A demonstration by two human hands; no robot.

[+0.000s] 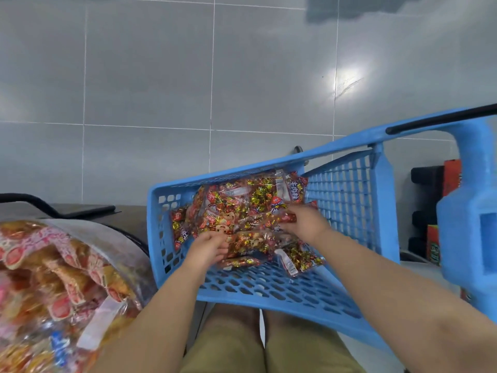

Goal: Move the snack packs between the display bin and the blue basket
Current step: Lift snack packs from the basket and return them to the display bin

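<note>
The blue basket (271,288) stands on the floor in front of my legs, its lattice walls open to view. Several red-and-gold snack packs (242,203) lie piled at its far end. My left hand (208,249) reaches in at the near left of the pile, its fingers curled round the edge of a pack. My right hand (302,222) is deeper in on the right and pinches a clear pack of red-and-gold sweets (269,220). The display bin (80,211) sits at the left edge, heaped with orange and pink snack packs (59,267).
The basket's long blue handle (462,200) with a black grip rises on the right. Dark shelving with red boxes (435,211) stands behind it. Grey tiled floor (215,76) fills the upper part of the view.
</note>
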